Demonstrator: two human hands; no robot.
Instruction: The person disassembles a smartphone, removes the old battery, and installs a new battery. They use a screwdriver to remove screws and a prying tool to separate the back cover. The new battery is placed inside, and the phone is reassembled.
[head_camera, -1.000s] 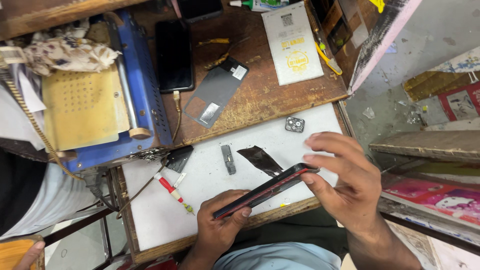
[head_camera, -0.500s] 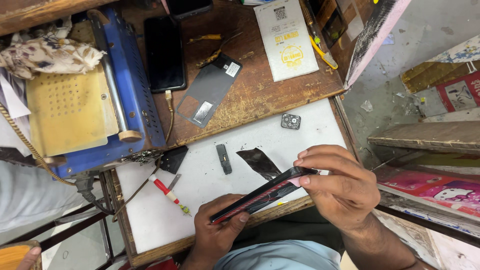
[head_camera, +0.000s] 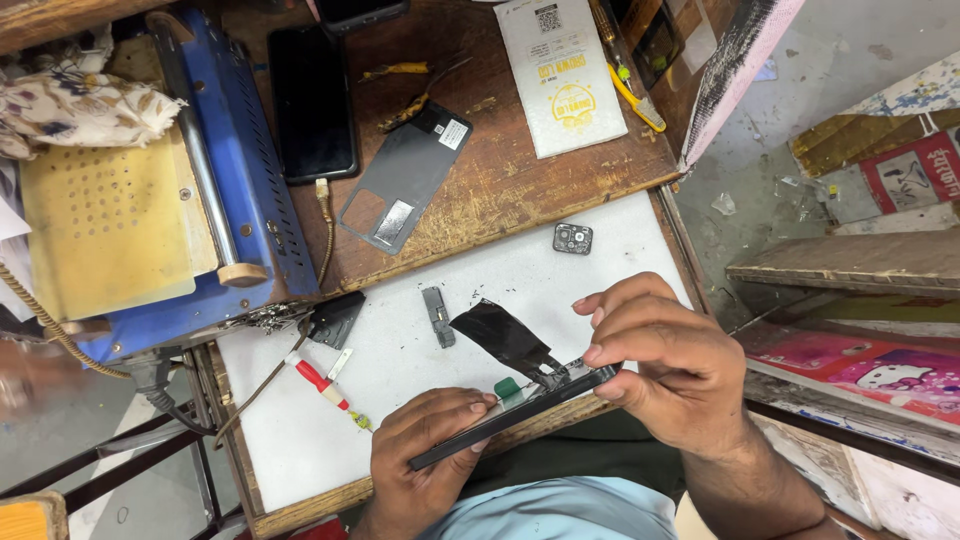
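phone (head_camera: 515, 415) underside hidden, top phone (head_camera: 355, 10) cropped

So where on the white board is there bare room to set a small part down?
The white board is barest at its near-left corner, below the red-handled tool, left of the left hand. A smaller patch lies between the grey strip and the camera module. Around the phone and right hand it is crowded.

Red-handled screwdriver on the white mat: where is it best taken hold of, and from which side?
Probably by the red handle of the screwdriver, from above. It lies flat on the white mat, clear of other parts, left of the left hand; the thin tip end offers little grip.
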